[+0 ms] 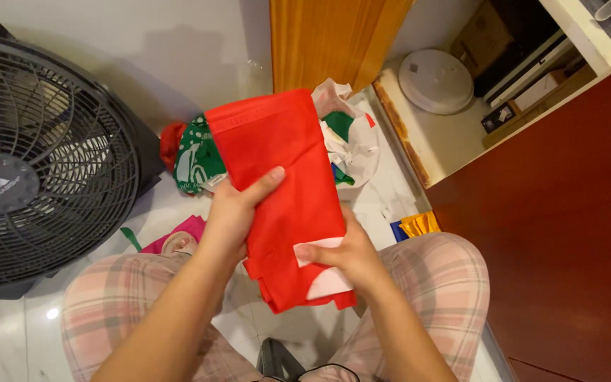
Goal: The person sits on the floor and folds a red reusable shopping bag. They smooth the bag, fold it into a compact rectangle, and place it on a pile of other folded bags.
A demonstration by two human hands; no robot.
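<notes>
Both hands, left hand [231,216] and right hand [344,251], pinched a folded red cloth bag [281,184], its long axis pointing away, above a white tiled floor [8,332] beside a black fan [37,163]

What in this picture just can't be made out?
- Head view: the red folded bag, held by the left hand and right hand, hides most of the green bag and white bag behind it.
- The floor fan is cut off by the left edge.
- The shelf items are too small to identify.
</notes>
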